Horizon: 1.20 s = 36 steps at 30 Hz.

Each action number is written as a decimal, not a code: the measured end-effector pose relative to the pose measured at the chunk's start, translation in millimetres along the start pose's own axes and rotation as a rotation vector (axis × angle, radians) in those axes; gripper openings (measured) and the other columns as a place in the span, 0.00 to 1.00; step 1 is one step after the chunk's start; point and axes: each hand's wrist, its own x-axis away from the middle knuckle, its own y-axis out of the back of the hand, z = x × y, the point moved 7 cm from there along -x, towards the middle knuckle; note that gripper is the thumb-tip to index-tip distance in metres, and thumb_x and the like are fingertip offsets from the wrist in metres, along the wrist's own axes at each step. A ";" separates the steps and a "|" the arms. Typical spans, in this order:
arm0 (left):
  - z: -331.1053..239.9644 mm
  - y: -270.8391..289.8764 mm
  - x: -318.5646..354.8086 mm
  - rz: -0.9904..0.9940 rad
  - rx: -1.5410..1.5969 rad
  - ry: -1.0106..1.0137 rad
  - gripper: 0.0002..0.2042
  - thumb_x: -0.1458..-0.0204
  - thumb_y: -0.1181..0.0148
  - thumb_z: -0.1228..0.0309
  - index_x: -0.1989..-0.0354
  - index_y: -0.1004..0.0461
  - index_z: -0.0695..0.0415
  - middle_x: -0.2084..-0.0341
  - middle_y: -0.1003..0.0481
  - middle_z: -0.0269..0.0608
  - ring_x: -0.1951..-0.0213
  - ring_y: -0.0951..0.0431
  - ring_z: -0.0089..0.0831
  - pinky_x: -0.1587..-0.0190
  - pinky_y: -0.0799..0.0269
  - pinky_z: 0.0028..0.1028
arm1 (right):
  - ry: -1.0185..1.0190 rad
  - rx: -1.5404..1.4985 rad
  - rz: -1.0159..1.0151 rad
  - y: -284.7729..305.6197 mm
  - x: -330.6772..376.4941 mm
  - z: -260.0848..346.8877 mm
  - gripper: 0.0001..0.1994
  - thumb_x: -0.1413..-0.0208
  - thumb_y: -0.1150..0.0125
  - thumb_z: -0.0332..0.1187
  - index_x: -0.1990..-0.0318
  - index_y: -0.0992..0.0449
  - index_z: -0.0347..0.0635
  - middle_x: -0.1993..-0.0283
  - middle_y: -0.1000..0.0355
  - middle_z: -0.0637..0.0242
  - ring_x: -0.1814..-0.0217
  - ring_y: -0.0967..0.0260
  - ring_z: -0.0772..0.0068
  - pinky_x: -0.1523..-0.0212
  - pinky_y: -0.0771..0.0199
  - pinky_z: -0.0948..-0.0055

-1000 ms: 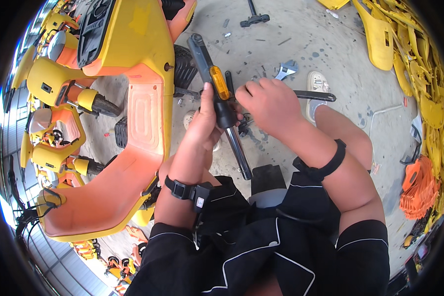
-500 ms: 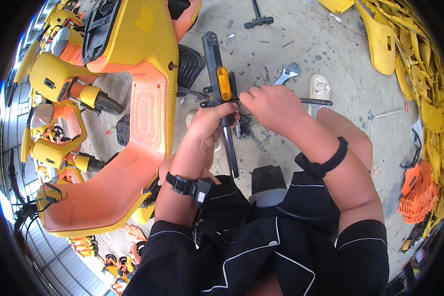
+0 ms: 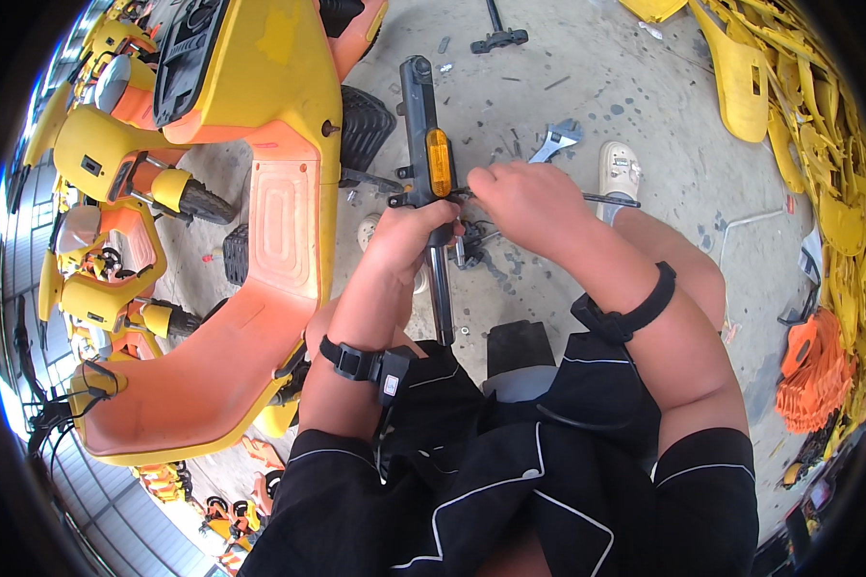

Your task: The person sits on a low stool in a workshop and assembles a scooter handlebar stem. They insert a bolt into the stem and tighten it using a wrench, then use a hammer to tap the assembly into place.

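Note:
A black front fork leg (image 3: pixel 420 111) stands nearly upright in the picture, an amber reflector (image 3: pixel 438 163) on its side and a shiny inner tube (image 3: pixel 441 298) running down toward my lap. My left hand (image 3: pixel 406 233) is wrapped round the leg just below the reflector, thumb across it. Close beside it, my right hand (image 3: pixel 529 200) is closed on a thin dark rod-shaped tool (image 3: pixel 621 200); its long end sticks out to the right, and the other end meets the fork by my left thumb. The exact kind of tool is hidden by my fingers.
An adjustable wrench (image 3: pixel 556 140) lies on the concrete floor beyond my right hand. A yellow and orange scooter body (image 3: pixel 289 212) stands close on the left, more scooters behind it. Yellow panels (image 3: pixel 823 115) and orange parts (image 3: pixel 816 375) are piled at right. A black fork clamp (image 3: pixel 498 40) lies ahead.
The fork leg has tilted slightly, its lower end swinging a little left. My right hand and the rod have shifted slightly; both hands keep their hold.

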 end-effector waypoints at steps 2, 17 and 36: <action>-2.0 -2.6 1.1 0.020 -0.031 -0.004 0.10 0.51 0.37 0.77 0.61 0.23 0.68 0.72 0.23 0.42 0.72 0.21 0.31 0.70 0.26 0.28 | -0.002 0.015 -0.001 0.4 -0.3 0.6 0.04 0.50 0.44 0.28 0.68 0.31 0.42 0.73 0.28 0.63 0.67 0.24 0.58 0.71 0.24 0.61; -6.2 2.8 -2.1 -0.039 -0.096 0.049 0.10 0.51 0.38 0.76 0.60 0.24 0.67 0.72 0.23 0.41 0.71 0.20 0.31 0.71 0.26 0.27 | -0.045 -0.141 0.174 -13.1 3.7 -7.2 0.05 0.48 0.47 0.22 0.64 0.32 0.34 0.68 0.26 0.54 0.62 0.25 0.47 0.61 0.24 0.56; -16.5 9.9 6.1 -0.046 -0.148 0.063 0.11 0.50 0.38 0.77 0.60 0.24 0.70 0.72 0.22 0.46 0.72 0.21 0.32 0.69 0.25 0.27 | 0.005 -0.093 0.099 -1.4 2.4 2.8 0.03 0.48 0.46 0.25 0.66 0.32 0.37 0.72 0.26 0.57 0.65 0.23 0.53 0.68 0.22 0.60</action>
